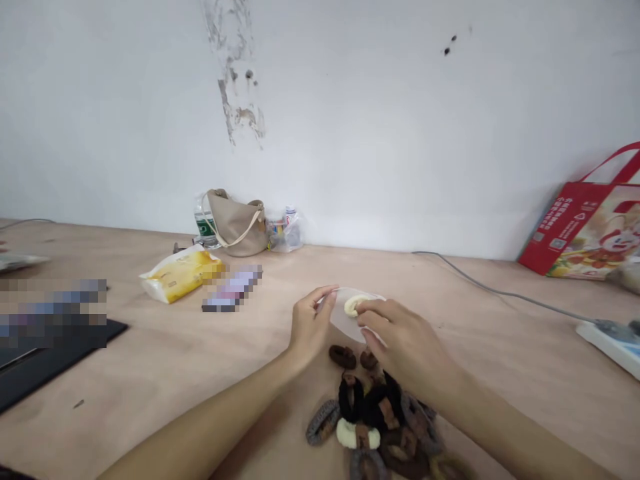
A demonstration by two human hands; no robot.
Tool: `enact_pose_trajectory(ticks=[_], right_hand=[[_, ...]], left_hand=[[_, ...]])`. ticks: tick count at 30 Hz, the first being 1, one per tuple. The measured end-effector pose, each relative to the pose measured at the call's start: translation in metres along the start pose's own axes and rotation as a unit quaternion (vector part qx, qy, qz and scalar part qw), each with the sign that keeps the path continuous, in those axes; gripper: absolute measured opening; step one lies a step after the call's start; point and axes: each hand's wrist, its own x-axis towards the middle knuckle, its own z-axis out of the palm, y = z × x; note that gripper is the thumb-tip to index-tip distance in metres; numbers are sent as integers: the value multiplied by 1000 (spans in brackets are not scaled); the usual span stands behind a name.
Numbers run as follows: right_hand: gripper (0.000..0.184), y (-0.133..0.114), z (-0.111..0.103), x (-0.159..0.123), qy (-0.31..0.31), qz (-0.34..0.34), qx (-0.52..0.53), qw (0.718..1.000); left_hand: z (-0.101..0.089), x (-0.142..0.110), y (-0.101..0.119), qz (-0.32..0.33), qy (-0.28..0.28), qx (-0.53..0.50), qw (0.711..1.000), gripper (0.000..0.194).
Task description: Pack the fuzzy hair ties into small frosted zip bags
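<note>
My left hand [309, 327] pinches the left edge of a whitish, see-through plastic bag [343, 325] above the table. My right hand [407, 337] has its fingers closed at a cream hair tie [351, 305], which shows against the bag. Whether the tie is inside the bag or in front of it, I cannot tell. Below both hands lies a pile of fluffy hair ties with small brown tags: a dark brown hair tie [343, 357], a black hair tie [351, 399], a grey hair tie [323, 423], another cream hair tie [346, 434] and several more. My right forearm covers part of the pile.
A yellow tissue pack [183, 275] and a blurred phone [233, 289] lie to the left. Behind them stand a beige handbag [237, 223] and a clear bag of items [286, 232]. On the right are a red shopping bag [565, 230], a grey cable [480, 285] and a power strip [613, 347].
</note>
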Motion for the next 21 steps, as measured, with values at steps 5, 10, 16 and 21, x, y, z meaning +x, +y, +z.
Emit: enact_pose_trajectory(ticks=[5, 10, 16, 21], right_hand=[[9, -34, 4, -19, -147, -37, 59, 987], [16, -51, 13, -23, -155, -67, 13, 986], [11, -26, -6, -11, -84, -18, 34, 996], [21, 1, -15, -6, 52, 18, 47, 997]], left_hand=[[0, 1, -4, 1, 1, 1, 1000, 24], [-1, 2, -6, 4, -3, -3, 1000, 24], [-1, -1, 1, -4, -2, -10, 1000, 24], [0, -2, 4, -8, -3, -15, 1000, 24]])
